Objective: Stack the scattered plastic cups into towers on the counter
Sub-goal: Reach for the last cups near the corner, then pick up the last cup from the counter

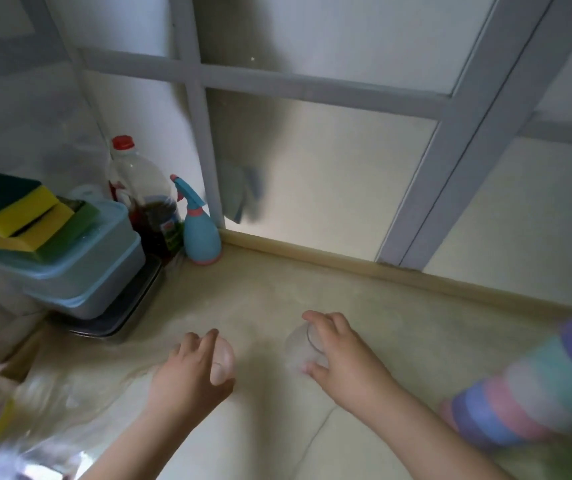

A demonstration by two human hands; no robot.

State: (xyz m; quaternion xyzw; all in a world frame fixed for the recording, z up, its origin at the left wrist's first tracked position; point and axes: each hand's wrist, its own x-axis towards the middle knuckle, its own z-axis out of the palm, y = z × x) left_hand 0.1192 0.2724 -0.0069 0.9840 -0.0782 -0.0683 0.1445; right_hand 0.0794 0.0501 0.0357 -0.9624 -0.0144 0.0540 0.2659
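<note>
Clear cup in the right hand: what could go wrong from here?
1. The clear cup looks held only by the right hand fingers around its rim; it is thin and may slip or buckle.
2. The coloured cup stack at the right edge seems tilted; the right forearm passes close and could knock it.
3. The left hand covers a pinkish cup; nesting the two off-centre could jam them.
</note>
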